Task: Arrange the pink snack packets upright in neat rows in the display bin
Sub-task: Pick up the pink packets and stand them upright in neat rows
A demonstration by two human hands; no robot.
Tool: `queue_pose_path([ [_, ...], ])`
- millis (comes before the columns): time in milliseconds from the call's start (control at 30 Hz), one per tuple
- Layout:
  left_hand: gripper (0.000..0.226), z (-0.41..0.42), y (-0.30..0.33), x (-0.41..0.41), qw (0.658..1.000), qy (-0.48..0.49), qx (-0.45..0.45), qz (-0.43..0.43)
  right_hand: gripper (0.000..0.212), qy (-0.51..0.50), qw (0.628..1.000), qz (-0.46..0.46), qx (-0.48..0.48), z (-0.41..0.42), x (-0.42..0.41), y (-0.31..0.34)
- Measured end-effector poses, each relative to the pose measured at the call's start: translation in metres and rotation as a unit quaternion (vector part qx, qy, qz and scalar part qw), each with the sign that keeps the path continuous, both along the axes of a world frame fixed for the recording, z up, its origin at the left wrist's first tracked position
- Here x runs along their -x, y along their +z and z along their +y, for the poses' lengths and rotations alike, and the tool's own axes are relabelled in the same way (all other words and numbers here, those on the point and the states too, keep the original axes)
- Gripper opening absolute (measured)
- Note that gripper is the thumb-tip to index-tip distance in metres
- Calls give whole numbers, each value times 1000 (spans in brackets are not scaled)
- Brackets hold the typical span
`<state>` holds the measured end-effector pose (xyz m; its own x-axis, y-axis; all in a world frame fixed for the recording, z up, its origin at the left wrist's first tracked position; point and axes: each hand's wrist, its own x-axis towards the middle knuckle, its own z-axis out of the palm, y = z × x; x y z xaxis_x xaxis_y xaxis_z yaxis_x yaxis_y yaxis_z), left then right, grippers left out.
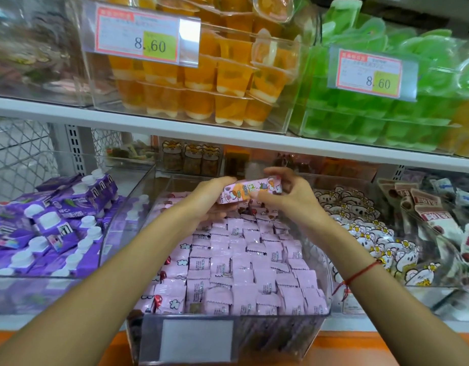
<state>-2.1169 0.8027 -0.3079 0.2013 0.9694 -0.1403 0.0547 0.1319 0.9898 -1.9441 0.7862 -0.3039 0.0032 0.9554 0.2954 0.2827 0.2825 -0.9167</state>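
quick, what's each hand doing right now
Left hand: holding the left end of a pink snack packet.
Right hand: fingers pinching the same packet's right end.

Views: we had one, a wide-angle camera worn on the head.
Facing: we looked forward and slightly down at shop shelving, with both forearms reaching away from us into the frame.
Nearness: we stood close; the display bin [228,323] sat just below us at lower centre, its front wall nearly at the bottom edge.
Upper frame: the shelf edge [228,136] crossed above mid-height, and the price tags [138,33] hung above it.
Distortion: straight lines bowed towards the edges.
Shared ground: with a single view, nothing overlapped.
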Motion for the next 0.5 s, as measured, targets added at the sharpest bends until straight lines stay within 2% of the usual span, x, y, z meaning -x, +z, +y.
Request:
queue_pose_path([
  [67, 36, 4, -2, -3, 997, 18, -40, 59, 56, -14, 997, 74, 11, 0, -1, 1],
  [133, 42, 8, -10, -3, 968, 38, -144, 205, 54, -24, 995, 98, 0, -1, -1, 2],
  [200, 36, 15, -25, -1, 883, 14, -267, 387, 40, -55, 995, 82, -27, -1, -2, 1],
  [267, 38, 19, -37, 4, 807, -37, -299, 507, 20, -109, 992, 40, -53, 2, -2, 0],
  [300, 42, 20, -40, 4, 791, -59, -292, 535, 15, -138, 989, 12, -53, 3, -3, -1],
  [333, 44, 20, -42, 3, 782, -73, -283, 551, 20, -162, 985, -16, -50, 6, -6, -2],
  [400, 45, 20, -42, 4, 781, -81, -266, 559, 27, -185, 980, -60, -44, 14, -8, -3],
  [500, 44, 20, -39, 6, 782, -78, -250, 566, 22, -191, 967, -161, -58, 25, -3, -2],
])
